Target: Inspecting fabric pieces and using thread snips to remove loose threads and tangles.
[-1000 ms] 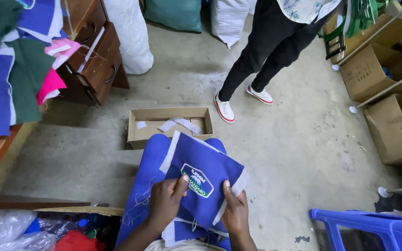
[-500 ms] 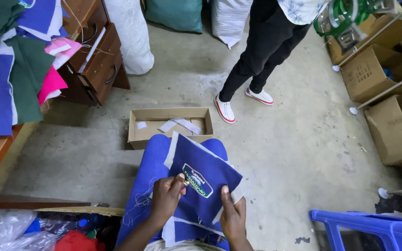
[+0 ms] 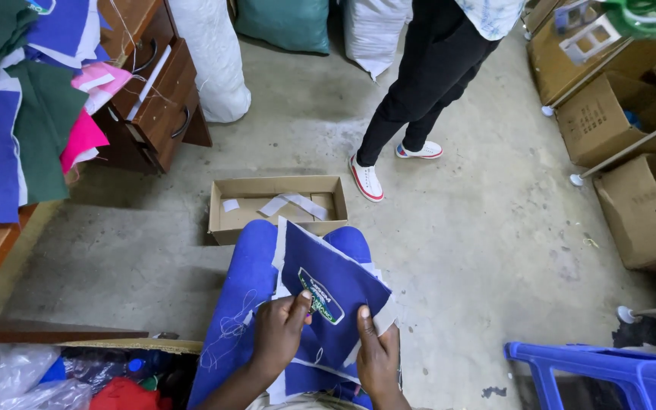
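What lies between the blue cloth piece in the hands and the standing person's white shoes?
In the head view, a shallow open cardboard box with white strips inside lies between the blue cloth piece and the white shoes.

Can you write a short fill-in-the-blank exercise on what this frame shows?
1. Both hands, left hand and right hand, hold a ____ fabric piece.
2. The shallow cardboard box on the floor holds strips coloured ____.
3. The standing person wears trousers coloured ____.

Missing words: blue; white; black

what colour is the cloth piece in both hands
Blue with white edging and a green oval patch, clearest in the head view: cloth piece.
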